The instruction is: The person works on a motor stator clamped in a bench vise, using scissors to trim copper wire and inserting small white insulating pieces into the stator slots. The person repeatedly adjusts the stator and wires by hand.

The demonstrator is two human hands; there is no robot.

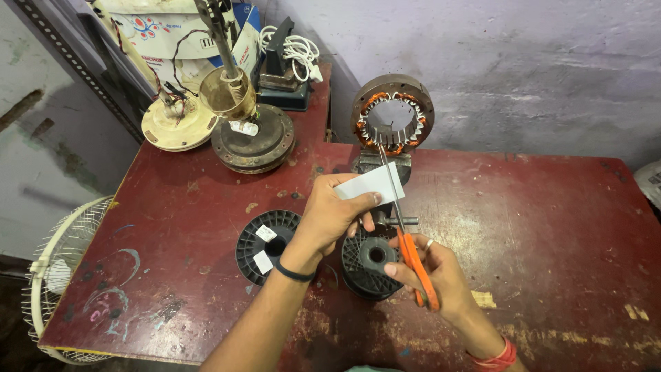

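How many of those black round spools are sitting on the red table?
2. One black spool lies flat beside the left hand's wrist, white stickers on it. The other black spool stands under both hands, partly covered by the right hand. More could be hidden.

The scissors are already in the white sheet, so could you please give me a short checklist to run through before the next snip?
1. Sheet held firmly: the left hand pinches the white sheet at its lower edge. Ok.
2. Scissors gripped: the right hand holds the orange-handled scissors by the handles. Ok.
3. Blades on the sheet: they cross its right side. Ok.
4. Left fingers away from the blades: they sit close beside them. Cannot tell.
5. Clearance behind: the motor stator stands just beyond the blade tips. Cannot tell.
6. Surface below: black spools lie under the hands on the red table. Ok.
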